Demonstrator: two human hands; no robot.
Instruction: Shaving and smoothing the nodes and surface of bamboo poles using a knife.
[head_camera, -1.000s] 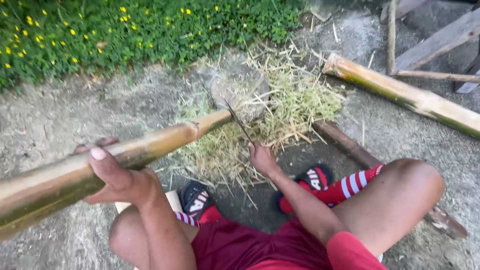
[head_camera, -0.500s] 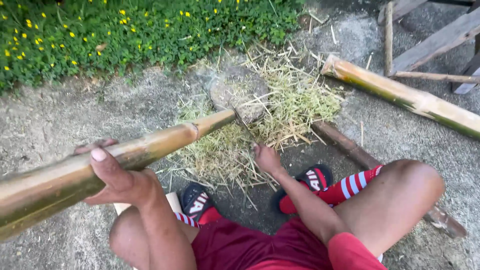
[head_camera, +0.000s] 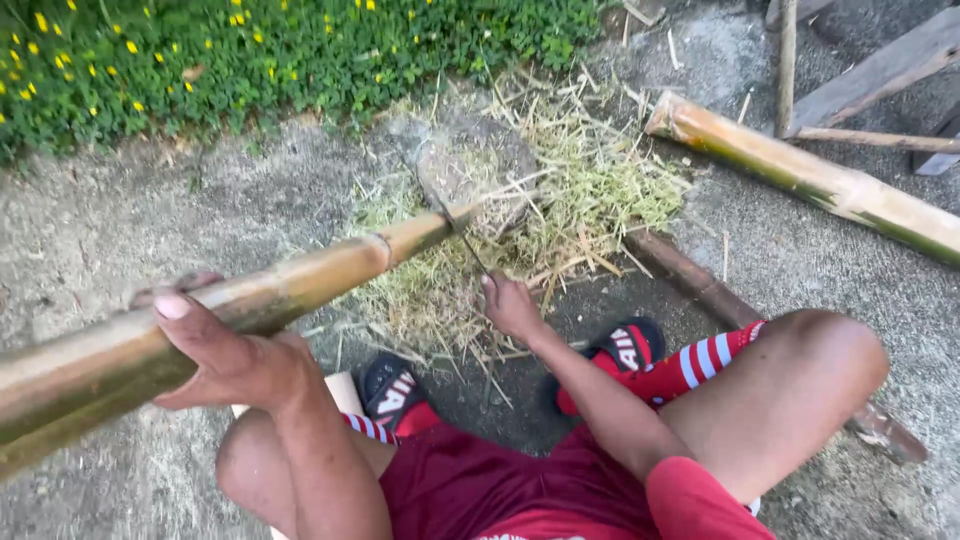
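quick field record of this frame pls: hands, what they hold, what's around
left hand: wrapped around long yellow-green bamboo pole, grip closed
right hand: closed on handle of dark thin-bladed knife
knife blade: against the pole's far end, near the flat grey stone
ground litter: pile of dry bamboo shavings
other pole: second thick bamboo pole lying at upper right
feet: black slide sandals, red striped socks
background: green plants with yellow flowers
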